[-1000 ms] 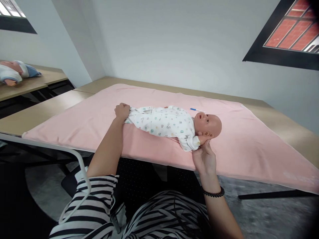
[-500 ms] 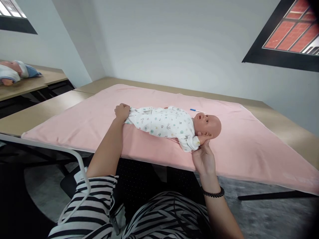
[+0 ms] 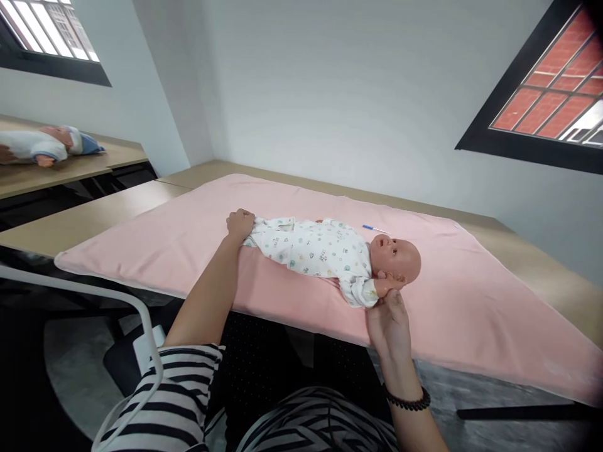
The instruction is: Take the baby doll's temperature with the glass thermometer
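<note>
A baby doll [image 3: 320, 248] in a white printed romper lies on its back on a pink cloth [image 3: 452, 314], its head to the right. My left hand [image 3: 240, 225] is closed around the foot end of the romper; the doll's feet are hidden. Palm upward, my right hand [image 3: 391, 320] grips the doll's near hand [image 3: 387, 285] beside its ear, with some fingers out of sight behind it. A thin blue-and-white stick [image 3: 374, 228], perhaps a pen or thermometer, lies on the cloth beyond the doll's head.
The cloth covers most of a wooden table [image 3: 127, 204] against the wall. A second doll [image 3: 51, 144] with a blue-and-white cap lies on another table at the left. A white cable or tube [image 3: 117, 294] curves past my left arm.
The view has tilted slightly, so everything sits lower in the picture. Both hands keep their places on the doll, which shows no clear movement of its own.
</note>
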The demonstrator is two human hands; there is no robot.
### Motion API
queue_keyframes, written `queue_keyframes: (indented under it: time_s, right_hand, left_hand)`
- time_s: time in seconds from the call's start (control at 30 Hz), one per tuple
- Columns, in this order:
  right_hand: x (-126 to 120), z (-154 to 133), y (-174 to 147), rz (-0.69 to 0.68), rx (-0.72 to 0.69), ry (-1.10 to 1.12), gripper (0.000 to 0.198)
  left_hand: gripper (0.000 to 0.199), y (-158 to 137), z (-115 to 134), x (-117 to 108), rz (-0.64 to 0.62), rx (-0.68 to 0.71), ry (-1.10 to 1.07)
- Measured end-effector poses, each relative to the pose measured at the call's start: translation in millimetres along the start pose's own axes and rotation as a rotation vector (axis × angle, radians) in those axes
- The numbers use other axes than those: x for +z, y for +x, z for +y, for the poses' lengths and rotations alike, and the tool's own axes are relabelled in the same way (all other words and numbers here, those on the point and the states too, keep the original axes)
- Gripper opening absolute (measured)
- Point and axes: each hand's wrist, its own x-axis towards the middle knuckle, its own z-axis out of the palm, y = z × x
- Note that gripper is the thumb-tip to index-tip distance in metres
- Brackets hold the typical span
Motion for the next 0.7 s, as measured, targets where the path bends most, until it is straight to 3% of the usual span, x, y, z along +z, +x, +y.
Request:
queue_keyframes:
  time_s: [0.2, 0.4, 0.7]
  right_hand:
    - [-0.5, 7.2, -7.4, -0.088, -0.124, -0.124, 0.05]
    - [-3.7, 12.1, -15.2, -0.22, -0.194, -0.409, 0.06]
    - [6.1, 11.4, -23.3, -0.312, -0.213, -0.675, 0.05]
  left_hand:
    - [0.019, -0.4, 0.0, -0.4, -0.002, 0.001, -0.012]
    - [0.019, -3.1, 2.0, -2.0, -0.01, -0.008, -0.01]
    - [0.019, -4.6, 3.0, -3.1, -0.015, -0.005, -0.013]
